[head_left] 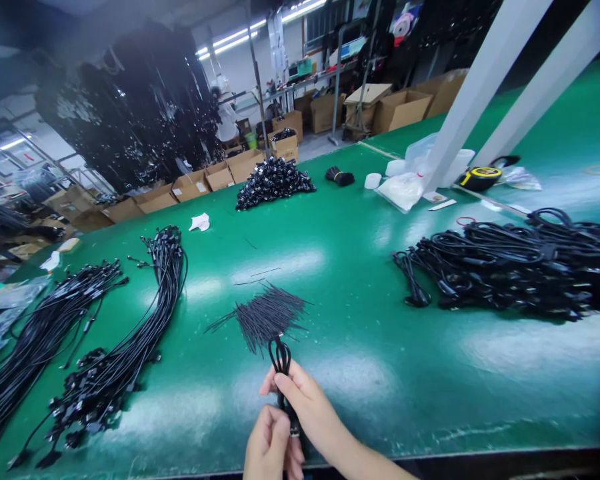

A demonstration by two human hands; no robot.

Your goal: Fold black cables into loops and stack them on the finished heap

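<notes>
I judge I'm mid-bundling: both my left hand (270,445) and right hand (305,407) are closed around the folded black cable (281,357), and next calls for a twist tie (267,313) from the pile just beyond my grip.

A yellow tape measure (480,177), white cups (373,181) and cardboard boxes (400,109) sit beyond the green table (430,373).

hands: 2 (273,447) (307,407) | held cable: 1 (281,357) | tie pile: 1 (267,313) | white posts: 2 (485,80)
</notes>
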